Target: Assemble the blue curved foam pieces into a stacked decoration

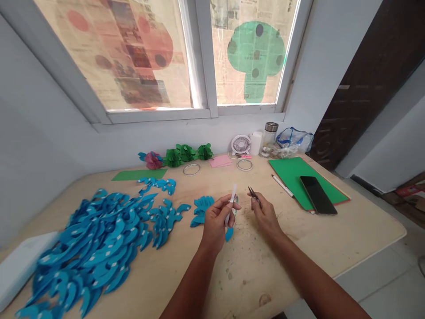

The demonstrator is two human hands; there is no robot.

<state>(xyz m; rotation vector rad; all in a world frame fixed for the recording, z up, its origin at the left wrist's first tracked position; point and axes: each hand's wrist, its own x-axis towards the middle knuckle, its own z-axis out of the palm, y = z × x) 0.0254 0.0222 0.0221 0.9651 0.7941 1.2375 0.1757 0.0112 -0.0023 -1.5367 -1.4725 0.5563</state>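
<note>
My left hand (219,217) is closed on a narrow white strip (233,191), which sticks up between thumb and fingers. Behind those fingers shows part of a ring-shaped edge (236,203), mostly hidden. To the right, my right hand (264,215) pinches dark tweezers (253,194), their pointed tips slightly apart and aimed up and left, not touching the strip. A small stack of blue paper pieces (203,207) lies just left of my left hand, and a blue piece (229,234) pokes out below it.
Curved blue paper pieces with white squares (109,235) form a large heap on the left. Along the wall stand green paper balls (186,153), a small fan (241,144) and a glass bottle (268,141). A phone (318,195) rests on green sheets (294,177), beside a white pen (282,186).
</note>
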